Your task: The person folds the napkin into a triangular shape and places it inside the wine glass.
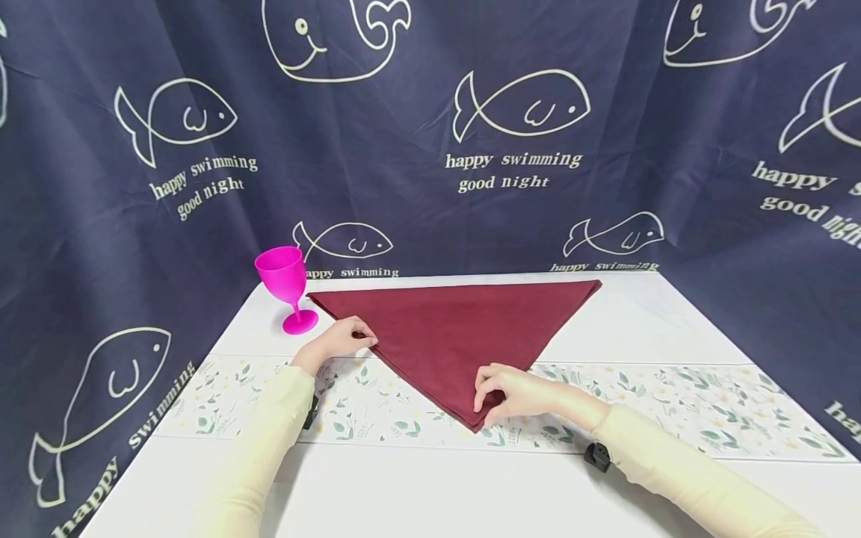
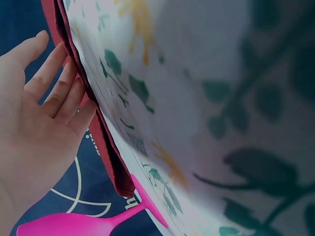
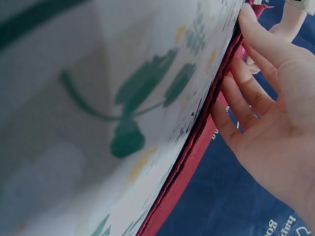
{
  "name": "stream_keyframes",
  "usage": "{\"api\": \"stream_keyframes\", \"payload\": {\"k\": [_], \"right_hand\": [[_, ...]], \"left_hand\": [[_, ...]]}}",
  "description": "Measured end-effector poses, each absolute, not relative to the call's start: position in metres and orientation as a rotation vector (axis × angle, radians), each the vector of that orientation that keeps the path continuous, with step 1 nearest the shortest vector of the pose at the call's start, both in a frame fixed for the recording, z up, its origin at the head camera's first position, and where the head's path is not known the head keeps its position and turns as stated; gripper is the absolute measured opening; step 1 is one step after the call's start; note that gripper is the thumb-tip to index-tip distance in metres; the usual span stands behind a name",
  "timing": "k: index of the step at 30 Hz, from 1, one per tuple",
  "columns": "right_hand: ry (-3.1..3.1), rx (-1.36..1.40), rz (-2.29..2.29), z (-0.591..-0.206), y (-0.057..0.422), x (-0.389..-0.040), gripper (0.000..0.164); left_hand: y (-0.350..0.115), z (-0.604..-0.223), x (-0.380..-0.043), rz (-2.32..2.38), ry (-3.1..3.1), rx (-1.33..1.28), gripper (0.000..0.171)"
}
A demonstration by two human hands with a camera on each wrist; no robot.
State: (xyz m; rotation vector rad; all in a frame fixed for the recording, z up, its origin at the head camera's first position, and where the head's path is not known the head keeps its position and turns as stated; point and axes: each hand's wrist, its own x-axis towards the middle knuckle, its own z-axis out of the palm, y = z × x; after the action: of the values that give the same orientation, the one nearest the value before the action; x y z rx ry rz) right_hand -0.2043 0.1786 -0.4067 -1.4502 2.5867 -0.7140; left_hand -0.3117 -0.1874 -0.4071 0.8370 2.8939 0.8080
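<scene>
Maroon cloth lies folded in triangle; left hand, fingers spread, touches left edge; right hand, fingers loosely parted, touches near front corner.

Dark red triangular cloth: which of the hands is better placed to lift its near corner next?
Probably the right hand: it is beside the near corner of the dark red triangular cloth; the left hand is farther up its left edge.

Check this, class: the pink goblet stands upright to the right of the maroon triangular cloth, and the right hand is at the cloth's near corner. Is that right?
Not quite: the head view shows the pink goblet to the left of the maroon triangular cloth, not the right; the rest holds.
</scene>
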Motion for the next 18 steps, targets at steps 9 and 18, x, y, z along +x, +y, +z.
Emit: {"api": "stream_keyframes", "payload": {"k": [9,18], "right_hand": [[2.615,-1.516,-0.702,-0.405,0.179,-0.205,0.012],[2.586,-1.538,-0.698,-0.406,0.181,-0.206,0.014]], "left_hand": [[-0.184,-0.404,-0.306,0.762,2.931,0.824,0.019],[-0.174,-0.402,-0.299,0.735,2.938,0.948,0.018]]}}
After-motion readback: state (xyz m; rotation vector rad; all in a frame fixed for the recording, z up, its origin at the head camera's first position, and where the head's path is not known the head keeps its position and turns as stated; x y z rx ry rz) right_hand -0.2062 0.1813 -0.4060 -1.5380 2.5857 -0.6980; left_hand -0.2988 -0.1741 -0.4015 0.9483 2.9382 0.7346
